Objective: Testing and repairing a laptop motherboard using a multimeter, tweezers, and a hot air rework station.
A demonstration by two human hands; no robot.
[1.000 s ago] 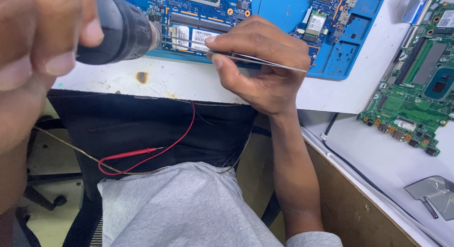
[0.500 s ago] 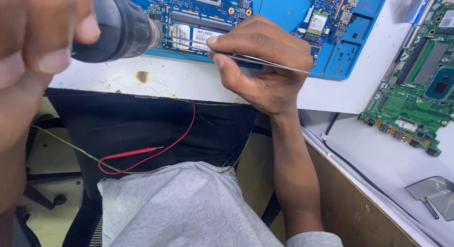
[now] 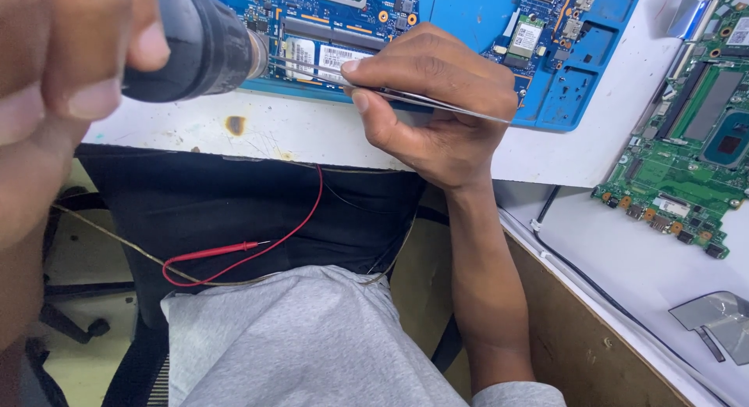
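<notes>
While the left hand (image 3: pixel 70 72) grips a black cylindrical hot-air tool (image 3: pixel 195 44) aimed at the blue circuit board (image 3: pixel 343 33) at the far table edge, the right hand (image 3: pixel 437 103) pinches thin steel tweezers (image 3: pixel 437 103) there, the part apparently not yet lifted.
</notes>
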